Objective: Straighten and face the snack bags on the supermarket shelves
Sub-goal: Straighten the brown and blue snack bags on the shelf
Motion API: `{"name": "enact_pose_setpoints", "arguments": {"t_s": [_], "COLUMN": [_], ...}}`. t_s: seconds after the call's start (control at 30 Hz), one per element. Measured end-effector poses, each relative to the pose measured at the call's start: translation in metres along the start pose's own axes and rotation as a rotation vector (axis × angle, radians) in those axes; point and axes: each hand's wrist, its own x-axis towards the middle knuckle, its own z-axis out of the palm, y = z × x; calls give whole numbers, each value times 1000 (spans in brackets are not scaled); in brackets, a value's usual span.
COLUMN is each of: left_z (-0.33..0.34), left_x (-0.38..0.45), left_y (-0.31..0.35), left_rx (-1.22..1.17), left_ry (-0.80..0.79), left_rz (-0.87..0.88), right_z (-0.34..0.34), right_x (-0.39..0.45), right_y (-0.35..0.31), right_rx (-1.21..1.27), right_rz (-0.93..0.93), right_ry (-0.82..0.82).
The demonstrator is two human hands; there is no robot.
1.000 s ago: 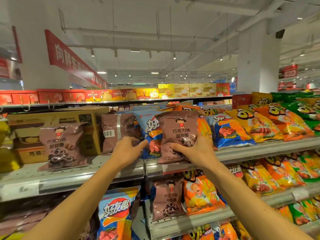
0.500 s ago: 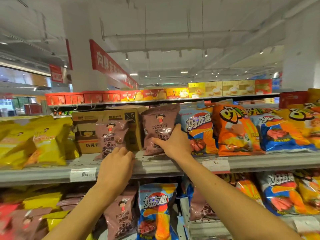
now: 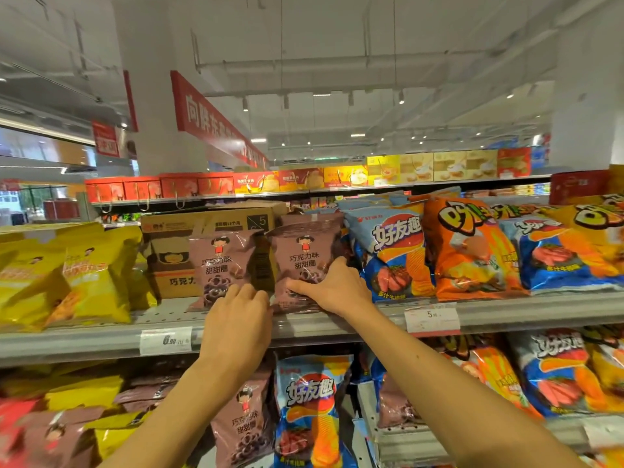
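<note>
Two brown chocolate-ring snack bags stand side by side on the upper grey shelf (image 3: 101, 336), both facing front. My right hand (image 3: 332, 288) grips the lower right part of the right brown bag (image 3: 304, 251), thumb across its front. My left hand (image 3: 236, 319) reaches up to the bottom edge of the left brown bag (image 3: 221, 261), fingers curled at its base; whether it grips the bag is hidden by the hand's back. The left bag leans slightly against a cardboard box (image 3: 175, 258) behind it.
Yellow bags (image 3: 84, 275) fill the shelf at the left. Blue (image 3: 391, 251) and orange (image 3: 469, 248) chip bags stand at the right. The lower shelf holds more brown, blue and orange bags. Price tags (image 3: 165, 341) hang on the shelf edge.
My right hand has set its brown bag down beside the other brown bag. My left hand has risen from the shelf edge to the left bag's base. The view has shifted left.
</note>
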Motion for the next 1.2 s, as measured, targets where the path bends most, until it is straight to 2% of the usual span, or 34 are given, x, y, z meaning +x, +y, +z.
{"name": "enact_pose_setpoints", "arguments": {"t_s": [0.13,0.23,0.43,0.57,0.8,0.9,1.03,1.2], "left_z": [-7,-13,-10,-8,-10,-9,-4,-1], "left_x": [5,12,30,43,74,88,106,118], "left_y": [13,41,137,208,303,325,332,325], "left_rx": [-91,-359,-818,-1012,-1015,-986,-975,-1079], "left_ry": [70,162,140,117,23,-9,-171,-311], "left_rz": [-29,32,58,4,-112,-238,-401,-400], "right_z": [-15,-36,-100,-159,-259,-286,-304,-307], "right_x": [-13,-21,-31,-30,4,22,52,84], "right_y": [17,44,121,186,297,331,346,337], "right_rx": [128,338,634,622,325,190,186,266], "right_rz": [-70,-103,18,79,112,75,34,130], "right_ry": [72,166,342,478,624,518,212,-84]}}
